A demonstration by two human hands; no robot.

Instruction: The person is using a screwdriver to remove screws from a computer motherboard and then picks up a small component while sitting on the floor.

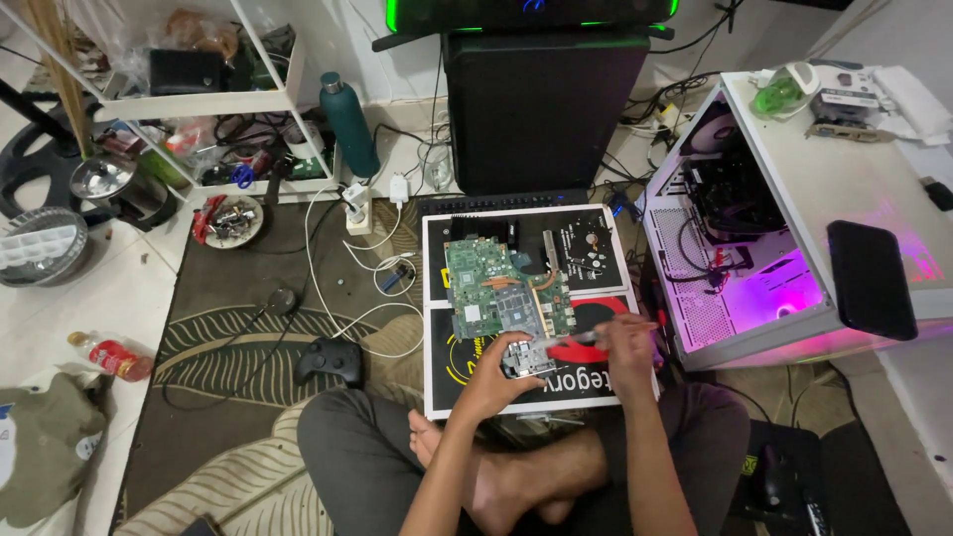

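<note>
Left hand clamps a small metal part near the green board; right hand, fingers closed, grips a screwdriver touching it.

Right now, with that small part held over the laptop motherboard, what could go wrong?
The left hand holds a small metal part while the right hand works a thin tool at it; a slip could jab the green motherboard just beyond. Work happens on a carpet, so dropped small parts might be hard to find.
</note>
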